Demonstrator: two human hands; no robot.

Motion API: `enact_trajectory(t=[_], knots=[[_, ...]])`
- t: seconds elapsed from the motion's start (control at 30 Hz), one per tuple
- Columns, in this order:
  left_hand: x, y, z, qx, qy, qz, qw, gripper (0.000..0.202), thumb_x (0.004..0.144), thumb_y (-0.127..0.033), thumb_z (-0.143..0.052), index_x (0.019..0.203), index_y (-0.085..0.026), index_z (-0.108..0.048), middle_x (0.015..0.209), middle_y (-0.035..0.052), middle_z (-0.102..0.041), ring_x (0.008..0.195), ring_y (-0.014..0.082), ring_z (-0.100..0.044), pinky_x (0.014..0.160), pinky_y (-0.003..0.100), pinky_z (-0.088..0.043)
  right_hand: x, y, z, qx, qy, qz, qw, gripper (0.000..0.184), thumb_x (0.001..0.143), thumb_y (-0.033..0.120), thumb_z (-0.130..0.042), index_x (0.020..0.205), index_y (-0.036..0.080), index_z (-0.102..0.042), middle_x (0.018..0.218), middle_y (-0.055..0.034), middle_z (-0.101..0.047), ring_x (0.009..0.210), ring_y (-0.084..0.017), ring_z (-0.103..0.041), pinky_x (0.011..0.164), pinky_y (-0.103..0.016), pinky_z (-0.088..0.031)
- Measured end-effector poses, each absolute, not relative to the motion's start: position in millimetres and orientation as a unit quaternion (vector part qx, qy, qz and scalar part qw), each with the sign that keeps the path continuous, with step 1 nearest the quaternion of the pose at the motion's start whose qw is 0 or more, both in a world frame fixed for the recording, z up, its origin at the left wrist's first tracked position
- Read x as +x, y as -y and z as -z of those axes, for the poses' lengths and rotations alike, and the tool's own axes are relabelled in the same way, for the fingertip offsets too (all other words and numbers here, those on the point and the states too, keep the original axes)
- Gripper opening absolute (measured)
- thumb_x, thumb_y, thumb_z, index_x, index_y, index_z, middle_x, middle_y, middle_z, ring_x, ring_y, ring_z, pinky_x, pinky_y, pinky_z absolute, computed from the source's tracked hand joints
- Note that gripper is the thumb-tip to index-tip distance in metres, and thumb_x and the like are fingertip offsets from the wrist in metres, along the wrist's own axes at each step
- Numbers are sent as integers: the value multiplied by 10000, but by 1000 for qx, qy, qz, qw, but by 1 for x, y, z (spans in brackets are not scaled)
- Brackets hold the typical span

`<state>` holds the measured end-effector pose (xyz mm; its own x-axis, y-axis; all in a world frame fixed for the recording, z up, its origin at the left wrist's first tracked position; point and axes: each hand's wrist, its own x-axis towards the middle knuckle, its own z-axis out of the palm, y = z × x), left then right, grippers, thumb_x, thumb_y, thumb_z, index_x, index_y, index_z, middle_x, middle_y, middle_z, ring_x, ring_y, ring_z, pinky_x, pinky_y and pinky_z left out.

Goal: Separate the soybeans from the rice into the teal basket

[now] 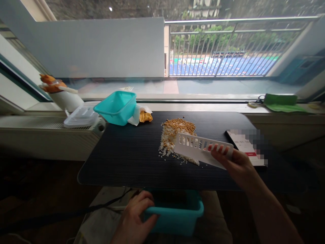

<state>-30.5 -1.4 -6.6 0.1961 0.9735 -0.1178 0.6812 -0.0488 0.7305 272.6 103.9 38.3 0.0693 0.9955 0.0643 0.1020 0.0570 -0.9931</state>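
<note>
My right hand (235, 162) grips a white slotted plastic scraper (195, 148), its edge resting on a pile of mixed yellow beans and white grains (175, 133) in the middle of a dark ribbed table (127, 159). Under the table's near edge, my left hand (135, 215) is closed on the rim of a teal plastic tub (180, 217), which it holds on my lap. The table edge hides part of the tub.
A second teal tub (116, 107) stands tilted at the table's back left, beside a clear lidded box (80, 117) and a wrapper with yellow food (145, 116). A white card (245, 145) lies at the right. Green cloth (281, 102) lies on the windowsill.
</note>
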Motion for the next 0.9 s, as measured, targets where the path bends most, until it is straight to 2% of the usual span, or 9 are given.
enact_trajectory(t=[0.17, 0.33, 0.53, 0.73, 0.8, 0.9], knots=[[-30, 0, 8, 691, -596, -214, 348, 112, 755, -113, -616, 686, -196, -642, 876, 23, -654, 835, 185, -655, 749, 235, -487, 272, -102, -38, -526, 532, -455, 483, 210, 750, 448, -758, 866, 276, -783, 907, -17, -776, 899, -245, -691, 847, -378, -551], [-30, 0, 8, 695, -596, -218, 339, 104, 755, -130, -631, 676, -198, -634, 859, 17, -655, 815, 183, -657, 739, 229, -485, 269, -91, -42, -543, 505, -452, 496, 221, 718, 476, -774, 841, 293, -787, 915, -9, -779, 925, -250, -687, 879, -373, -534], [-28, 0, 8, 699, -592, -208, 344, 117, 770, -124, -623, 676, -194, -625, 858, 11, -645, 816, 174, -651, 748, 230, -473, 275, -75, -45, -563, 490, -465, 476, 280, 657, 519, -799, 802, 280, -803, 873, -25, -786, 866, -244, -699, 807, -316, -544], [-24, -1, 5, 706, -578, -215, 347, 150, 787, -125, -601, 653, -191, -600, 835, 6, -631, 794, 162, -644, 731, 225, -463, 285, -55, -49, -549, 459, -567, 407, 252, 644, 489, -818, 767, 269, -816, 800, -35, -796, 770, -217, -713, 706, -248, -545], [-22, -1, 4, 706, -578, -214, 349, 146, 778, -119, -603, 649, -188, -599, 833, 7, -627, 788, 161, -643, 724, 224, -463, 284, -56, -47, -545, 447, -571, 422, 246, 637, 477, -827, 771, 270, -815, 807, -31, -796, 778, -218, -715, 718, -252, -545], [-20, -2, 2, 702, -581, -208, 356, 130, 758, -99, -605, 663, -187, -615, 834, 7, -629, 798, 163, -646, 728, 219, -465, 279, -68, -41, -546, 427, -530, 488, 254, 640, 472, -829, 813, 288, -808, 867, -14, -793, 832, -214, -711, 787, -269, -537]])
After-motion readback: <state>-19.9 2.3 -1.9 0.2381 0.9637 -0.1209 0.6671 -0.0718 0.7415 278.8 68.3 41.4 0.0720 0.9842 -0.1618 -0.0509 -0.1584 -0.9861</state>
